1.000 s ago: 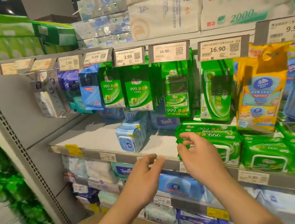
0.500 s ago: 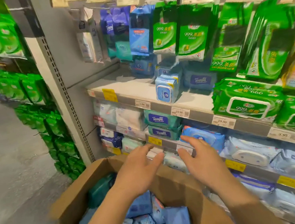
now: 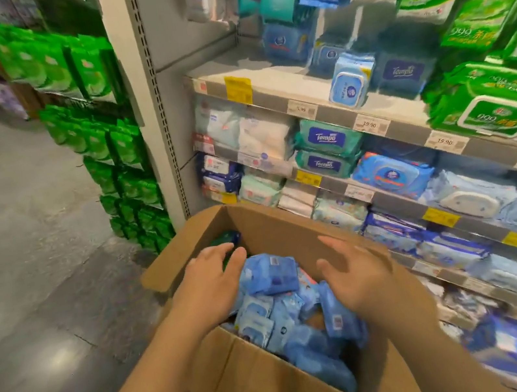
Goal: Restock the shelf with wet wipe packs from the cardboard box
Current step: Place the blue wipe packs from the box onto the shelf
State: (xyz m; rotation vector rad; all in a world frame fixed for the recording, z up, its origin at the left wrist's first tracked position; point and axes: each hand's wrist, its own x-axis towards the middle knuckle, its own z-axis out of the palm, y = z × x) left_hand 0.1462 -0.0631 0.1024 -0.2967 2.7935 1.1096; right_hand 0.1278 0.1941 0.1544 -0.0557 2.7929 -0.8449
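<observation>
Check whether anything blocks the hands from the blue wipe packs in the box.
Nothing visible does. The cardboard box is open at the top, its flaps folded outward, and the blue wipe packs lie exposed in a heap. The left hand and the right hand hover open just above them, holding nothing.

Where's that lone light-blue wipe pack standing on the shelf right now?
In the head view, upper right: the light-blue pack stands on the shelf, beside a dark Tempo pack.
</observation>
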